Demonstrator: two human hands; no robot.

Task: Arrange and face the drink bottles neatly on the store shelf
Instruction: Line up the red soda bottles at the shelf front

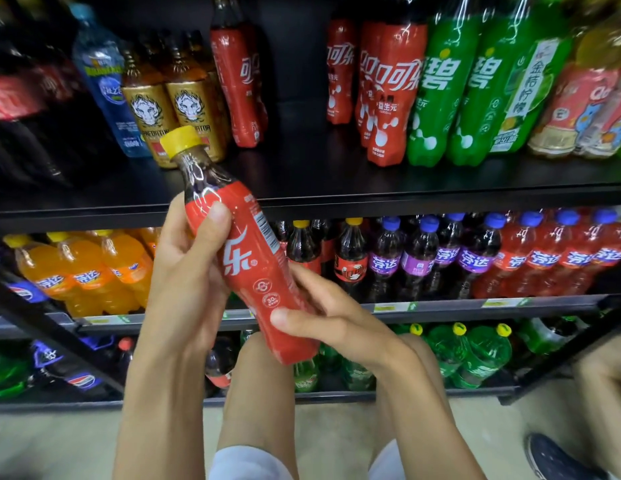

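— Anything held in the left hand (188, 271)?
— Wrapped round the upper half of a cola bottle (257, 282), with the thumb laid flat across the red label and the other fingers curled behind.
— And in the right hand (337, 323)?
— Gripping the same bottle lower down, near the base, with the thumb in front and the fingers tucked round the far side. Closed on it, both of them.
— Held how?
— Tilted, with the yellow cap (182, 142) up to the left and the base down to the right. Off every shelf, in the air between the two hands, in front of the edge of the upper shelf (302, 181).
— Facing which way?
— Turned partly aside, with only the last white character and a barcode strip showing on the label.
— Just behind the cap?
— Two gold-labelled bottles (170, 112), beside a blue bottle (101, 74) on the left and a lone red bottle (239, 84) on the right. Then a gap of black shelf, then more red cola bottles (392, 91) and green bottles (444, 91) further right.
— Behind the hands, lower down?
— Orange drinks (87, 271) to the left on the middle shelf, purple-labelled bottles (416, 261) to the right.
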